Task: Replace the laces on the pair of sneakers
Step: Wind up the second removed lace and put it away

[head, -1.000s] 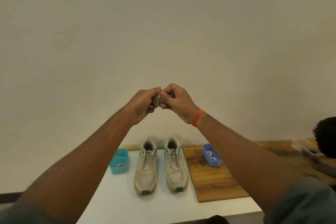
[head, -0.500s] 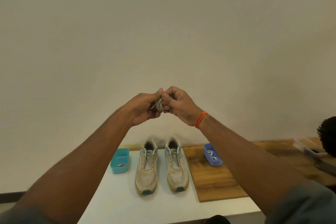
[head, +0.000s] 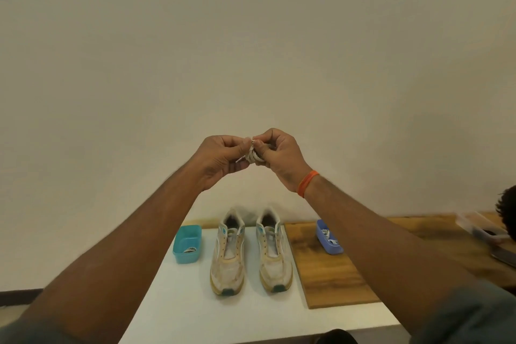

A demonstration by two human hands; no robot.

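Observation:
Two worn white sneakers stand side by side on the white table point(head: 178, 313), toes toward me: the left sneaker point(head: 228, 254) and the right sneaker point(head: 274, 251). Neither shows a lace through its eyelets. High above them, in front of the wall, my left hand point(head: 220, 160) and my right hand point(head: 282, 156) meet and both pinch a small coiled bundle of pale lace point(head: 252, 156). A short loose end sticks out toward the left hand. An orange band circles my right wrist.
A teal tub point(head: 187, 244) with a lace coil inside sits left of the sneakers. A blue tub point(head: 329, 237) holding laces rests on a wooden board point(head: 329, 274) to the right. Another person's head point(head: 506, 209) and a clear container point(head: 481, 225) are at the far right edge.
Both hands have sunk slightly and shifted their fingers on the bundle. More of the pale coil shows between them, with an end sticking out.

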